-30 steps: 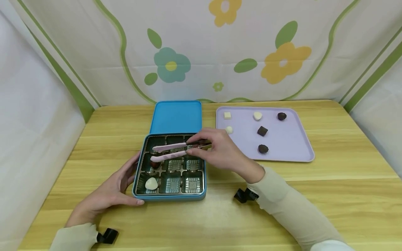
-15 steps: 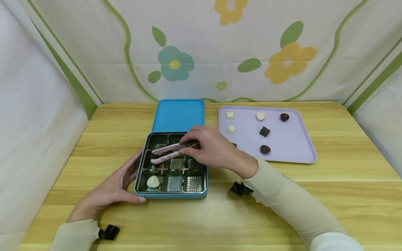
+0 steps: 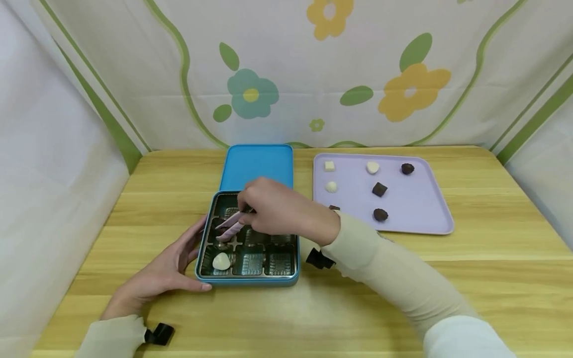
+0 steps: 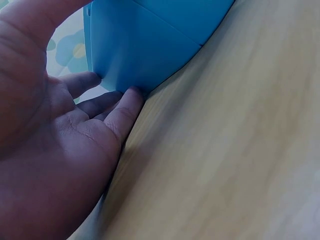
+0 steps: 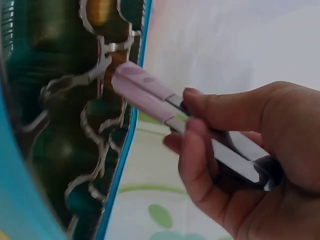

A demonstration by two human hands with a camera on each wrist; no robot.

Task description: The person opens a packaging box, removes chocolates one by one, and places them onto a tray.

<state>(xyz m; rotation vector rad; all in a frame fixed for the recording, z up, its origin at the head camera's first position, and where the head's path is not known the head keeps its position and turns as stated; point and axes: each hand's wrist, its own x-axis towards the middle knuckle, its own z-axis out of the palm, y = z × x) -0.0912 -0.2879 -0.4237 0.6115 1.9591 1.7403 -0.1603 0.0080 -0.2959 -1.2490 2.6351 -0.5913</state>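
Note:
In the head view my right hand (image 3: 273, 206) pinches pink-tipped tongs (image 3: 230, 231) over the left part of a blue tin (image 3: 248, 282). The tongs' tips reach down into the middle-left compartment. In the right wrist view the two tips lie close together, beside a brown patch too blurred to name. My left hand (image 3: 165, 273) rests against the tin's front-left corner, thumb at the front and fingers along the left side. Its fingertips touch the blue wall (image 4: 145, 40) in the left wrist view. A white chocolate (image 3: 221, 261) lies in the front-left compartment. My right hand covers several compartments.
Behind the tin lies its blue lid (image 3: 259, 164). To the right, a lilac tray (image 3: 416, 209) bears several chocolates, among them a white square (image 3: 329, 166), a white heart (image 3: 372, 167) and a dark square (image 3: 379, 189). My right sleeve hides part of its front edge.
My right hand has moved left and turned, and the tongs have tilted down into the tin with their tips nearer each other. My left hand has stayed at the tin.

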